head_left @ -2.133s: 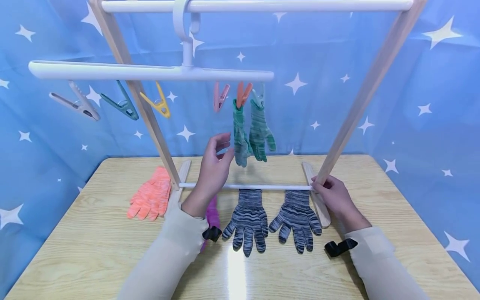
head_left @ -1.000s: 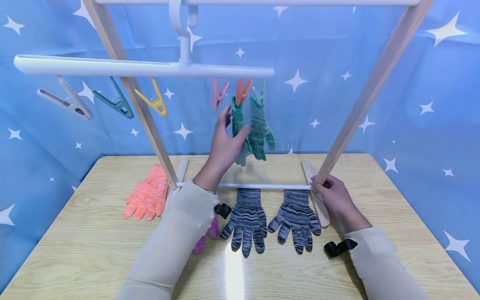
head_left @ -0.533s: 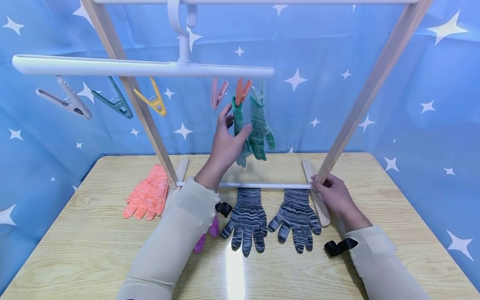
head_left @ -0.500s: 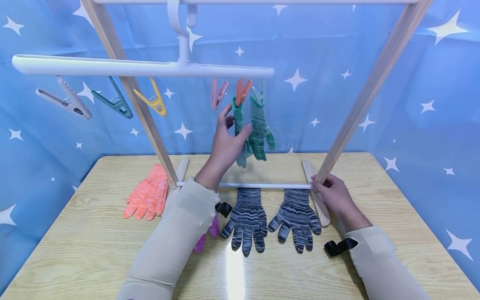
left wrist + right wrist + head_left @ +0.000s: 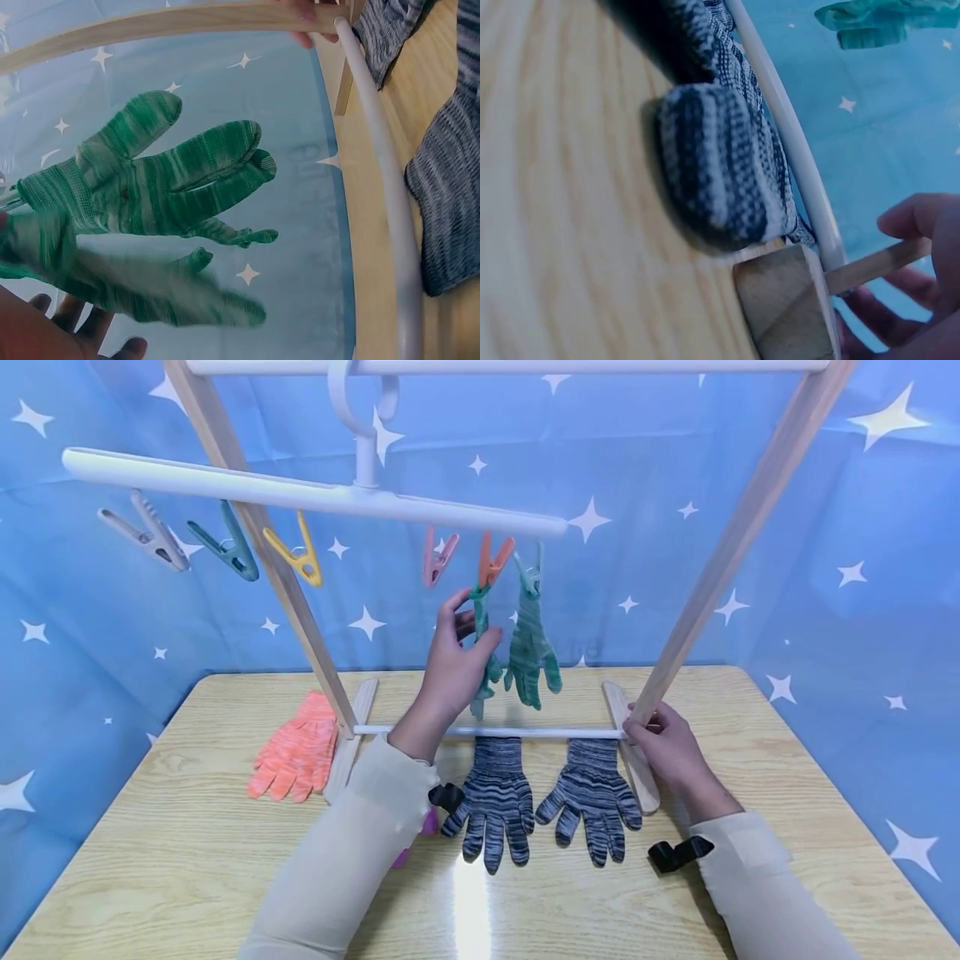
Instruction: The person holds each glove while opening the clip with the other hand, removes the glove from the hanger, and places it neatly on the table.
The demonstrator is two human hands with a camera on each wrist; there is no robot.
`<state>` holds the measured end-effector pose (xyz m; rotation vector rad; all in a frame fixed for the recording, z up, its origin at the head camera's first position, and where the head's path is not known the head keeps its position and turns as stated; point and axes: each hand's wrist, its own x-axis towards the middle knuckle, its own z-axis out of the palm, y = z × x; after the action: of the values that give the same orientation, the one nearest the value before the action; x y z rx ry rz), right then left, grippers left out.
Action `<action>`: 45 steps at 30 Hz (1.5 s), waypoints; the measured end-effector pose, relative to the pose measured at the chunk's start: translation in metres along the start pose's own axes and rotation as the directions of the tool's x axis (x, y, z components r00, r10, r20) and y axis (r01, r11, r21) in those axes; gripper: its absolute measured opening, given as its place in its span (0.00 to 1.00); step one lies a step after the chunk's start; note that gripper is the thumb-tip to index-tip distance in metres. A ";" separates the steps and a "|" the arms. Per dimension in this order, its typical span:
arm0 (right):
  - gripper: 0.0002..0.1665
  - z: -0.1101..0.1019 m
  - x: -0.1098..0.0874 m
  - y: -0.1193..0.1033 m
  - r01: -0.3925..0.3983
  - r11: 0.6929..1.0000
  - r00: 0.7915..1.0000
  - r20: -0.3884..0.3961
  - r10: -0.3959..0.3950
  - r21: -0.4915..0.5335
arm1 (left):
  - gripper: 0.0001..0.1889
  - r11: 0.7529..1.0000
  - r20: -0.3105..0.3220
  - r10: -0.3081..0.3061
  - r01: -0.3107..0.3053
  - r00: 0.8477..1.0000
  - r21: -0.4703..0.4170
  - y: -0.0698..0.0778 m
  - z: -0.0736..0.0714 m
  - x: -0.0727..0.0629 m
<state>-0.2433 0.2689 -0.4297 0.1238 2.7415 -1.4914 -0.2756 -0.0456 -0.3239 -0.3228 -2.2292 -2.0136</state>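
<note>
My left hand [image 5: 457,660] pinches the nearer green striped glove [image 5: 482,643] just under its cuff, thumb on one side and fingers on the other. An orange clothespin [image 5: 495,560] still clips that cuff. Beside it, a second green glove [image 5: 532,647] hangs from a pale mint clothespin [image 5: 529,568]; in the left wrist view its fingers spread out. Both clothespins hang under the right end of the white hanger [image 5: 300,493], which tilts down to the right. My right hand [image 5: 671,752] grips the foot of the rack's right wooden post [image 5: 720,560].
Grey, green, yellow and pink clothespins [image 5: 437,556] dangle from the hanger. Two dark striped gloves [image 5: 491,802] lie on the table [image 5: 150,860] by the lower white bar [image 5: 540,732]. Orange gloves [image 5: 300,752] lie at left; a purple glove [image 5: 430,821] is mostly behind my left sleeve.
My left hand rose to the nearer green glove, took hold of it and then drew it down a little. The hanger's right end dipped and its left end rose. My right hand stayed put.
</note>
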 end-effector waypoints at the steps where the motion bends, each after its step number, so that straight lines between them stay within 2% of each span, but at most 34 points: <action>1: 0.34 0.000 0.000 -0.001 0.000 1.000 1.000 -0.005 0.000 -0.005 | 0.31 1.000 -0.003 0.003 -0.003 1.000 0.002 0.000 0.000 -0.002; 7: 0.40 -0.001 -0.004 -0.008 0.012 1.000 1.000 -0.017 -0.012 -0.022 | 0.24 0.996 -0.015 0.080 -0.079 0.997 0.040 -0.005 0.001 -0.015; 11: 0.40 -0.001 -0.006 -0.011 0.025 1.000 0.999 -0.024 -0.026 -0.009 | 0.22 0.987 -0.029 0.151 -0.149 0.988 0.056 -0.009 0.000 -0.021; 17: 0.41 -0.003 -0.006 -0.015 0.045 0.999 0.998 -0.040 -0.044 0.025 | 0.20 0.978 -0.075 0.200 -0.194 0.977 0.076 -0.010 -0.002 -0.028; 20: 0.41 -0.005 -0.006 -0.017 0.066 0.997 0.997 -0.049 -0.065 0.037 | 0.18 0.972 -0.076 0.227 -0.221 0.971 0.086 -0.007 -0.002 -0.031; 26: 0.39 -0.009 -0.010 -0.024 0.111 0.992 0.991 -0.088 -0.106 0.054 | 0.16 0.972 -0.055 0.223 -0.218 0.973 0.082 -0.003 -0.002 -0.037; 34: 0.37 -0.013 -0.019 -0.042 0.111 0.992 0.975 -0.198 -0.097 0.061 | 0.15 0.976 -0.042 0.207 -0.203 0.977 0.080 -0.002 0.003 -0.044; 36: 0.37 -0.013 -0.022 -0.047 0.119 0.990 0.962 -0.257 -0.094 0.081 | 0.16 0.977 -0.042 0.199 -0.195 0.979 0.084 -0.002 0.005 -0.045; 38: 0.35 -0.013 -0.025 -0.053 0.132 0.985 0.939 -0.333 -0.088 0.113 | 0.16 0.978 -0.045 0.196 -0.192 0.980 0.085 -0.002 0.006 -0.047; 42: 0.29 -0.011 -0.033 -0.066 0.230 0.958 0.863 -0.490 -0.120 0.171 | 0.16 0.977 -0.052 0.199 -0.194 0.979 0.091 -0.001 0.008 -0.049; 45: 0.23 -0.008 -0.040 -0.077 0.329 0.930 0.806 -0.562 -0.184 0.167 | 0.17 0.977 -0.055 0.196 -0.190 0.979 0.101 -0.002 0.009 -0.049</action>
<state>-0.2089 0.2312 -0.3588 0.2086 3.0582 -2.1883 -0.2276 -0.0402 -0.3384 -0.4399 -2.1542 -1.7882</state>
